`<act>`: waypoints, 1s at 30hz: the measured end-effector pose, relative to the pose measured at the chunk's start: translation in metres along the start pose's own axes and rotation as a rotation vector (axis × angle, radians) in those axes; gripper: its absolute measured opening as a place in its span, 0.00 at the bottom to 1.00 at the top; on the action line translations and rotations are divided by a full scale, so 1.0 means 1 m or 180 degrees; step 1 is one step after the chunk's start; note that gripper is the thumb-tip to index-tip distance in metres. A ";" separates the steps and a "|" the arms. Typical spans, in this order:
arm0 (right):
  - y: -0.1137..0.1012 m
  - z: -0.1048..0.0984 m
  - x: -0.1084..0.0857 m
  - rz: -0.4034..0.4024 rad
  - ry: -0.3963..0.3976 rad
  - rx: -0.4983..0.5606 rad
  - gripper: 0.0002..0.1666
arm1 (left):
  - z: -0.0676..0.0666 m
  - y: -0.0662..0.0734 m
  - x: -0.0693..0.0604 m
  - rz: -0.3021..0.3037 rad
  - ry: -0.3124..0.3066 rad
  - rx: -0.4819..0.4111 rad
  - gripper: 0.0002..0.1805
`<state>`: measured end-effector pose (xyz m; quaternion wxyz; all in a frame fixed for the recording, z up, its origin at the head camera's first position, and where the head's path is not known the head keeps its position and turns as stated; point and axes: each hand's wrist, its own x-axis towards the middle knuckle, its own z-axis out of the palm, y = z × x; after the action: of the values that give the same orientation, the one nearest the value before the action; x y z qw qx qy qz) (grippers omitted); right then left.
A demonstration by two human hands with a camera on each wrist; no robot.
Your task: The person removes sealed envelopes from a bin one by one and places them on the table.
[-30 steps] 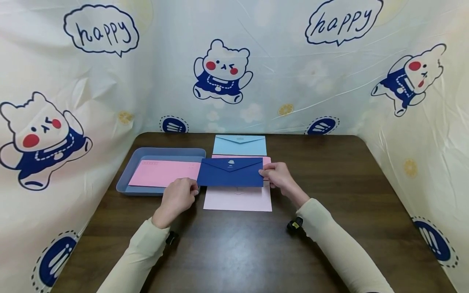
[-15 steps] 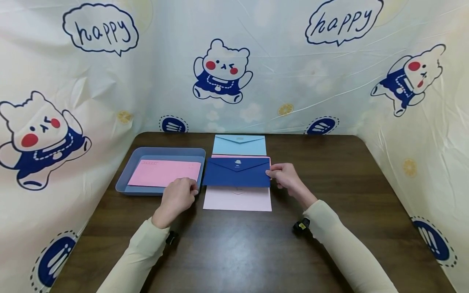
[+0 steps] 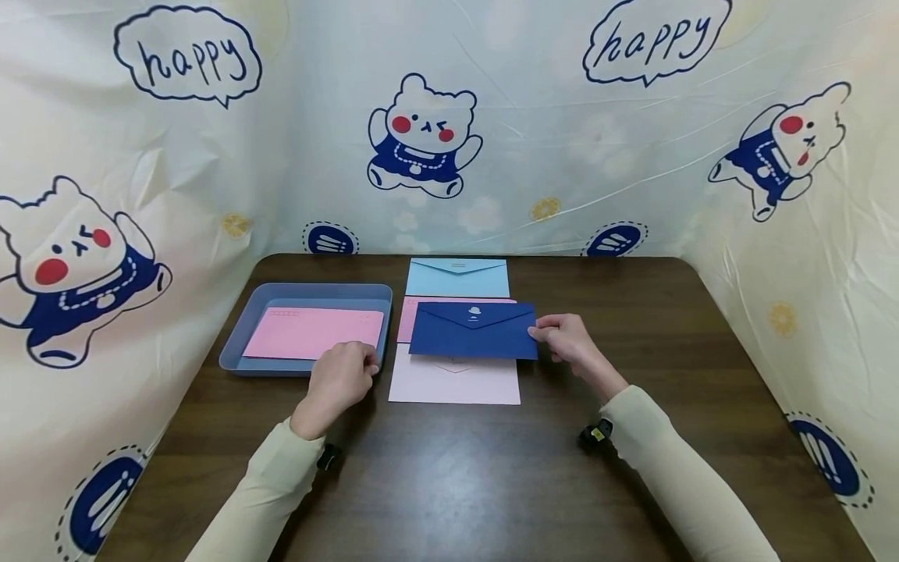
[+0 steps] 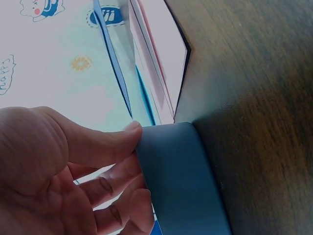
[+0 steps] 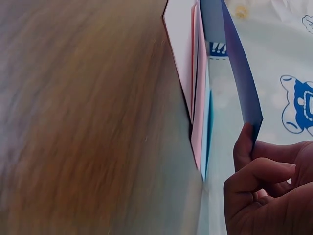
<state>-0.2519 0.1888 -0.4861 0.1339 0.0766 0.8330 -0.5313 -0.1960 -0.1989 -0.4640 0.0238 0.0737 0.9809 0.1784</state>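
Note:
My right hand [image 3: 569,337] pinches the right edge of a dark blue envelope [image 3: 472,332] with a hat mark on its flap. In the right wrist view the envelope [image 5: 243,73] is held above the table, thumb and finger at its corner. Beneath it lie a pale pink envelope [image 3: 453,388] and a pink envelope [image 3: 405,321], partly covered. The left hand [image 3: 342,378] grips the front right corner of a blue-grey tray [image 3: 270,369]; in the left wrist view its thumb rests at the tray rim [image 4: 178,164]. A pink envelope [image 3: 309,332] lies inside the tray.
A light blue envelope [image 3: 456,279] lies farthest back in the row, near the table's rear edge. The brown wooden table [image 3: 449,476] is bounded behind and at both sides by a printed cloth [image 3: 562,140].
My right hand has carried the dark blue envelope to the right, away from the tray, uncovering the left part of the pink envelope on the table. The left hand stays at the tray corner.

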 end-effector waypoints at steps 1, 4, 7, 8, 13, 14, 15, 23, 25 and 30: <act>0.001 -0.002 0.000 0.0016 0.0002 -0.0006 0.20 | 0.000 0.000 0.000 0.0007 0.0000 -0.0006 0.04; 0.006 -0.007 0.000 0.0037 -0.0016 -0.0028 0.21 | 0.000 0.000 -0.001 0.0018 0.0002 -0.0022 0.05; 0.009 -0.013 0.001 0.0052 -0.0013 -0.0031 0.22 | -0.001 -0.001 0.000 0.0021 0.0006 -0.0041 0.04; 0.010 -0.015 0.001 0.0057 -0.0006 -0.0042 0.22 | -0.001 -0.001 0.000 0.0021 0.0010 -0.0046 0.04; 0.017 -0.024 0.002 0.0111 0.0015 -0.0073 0.24 | -0.002 -0.001 0.001 0.0011 0.0000 -0.0085 0.04; 0.018 -0.025 0.002 0.0119 0.0012 -0.0079 0.24 | -0.002 -0.002 0.001 0.0010 -0.0004 -0.0090 0.04; 0.019 -0.027 0.002 0.0128 0.0011 -0.0077 0.24 | -0.002 -0.002 0.000 0.0011 -0.0007 -0.0096 0.04; 0.028 -0.040 0.001 0.0105 0.0016 0.0034 0.23 | -0.002 -0.002 0.000 0.0063 0.0049 -0.0117 0.05; 0.030 -0.043 0.001 0.0102 -0.0018 0.0097 0.23 | -0.002 -0.001 -0.001 0.0059 0.0039 -0.0121 0.05; 0.034 -0.051 -0.002 0.0115 -0.0060 -0.0028 0.25 | -0.001 -0.002 -0.001 0.0027 0.0013 -0.0134 0.05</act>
<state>-0.2484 0.2495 -0.4943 0.1516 0.0861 0.8326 -0.5258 -0.1951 -0.2008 -0.4640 0.0226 0.0769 0.9767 0.1993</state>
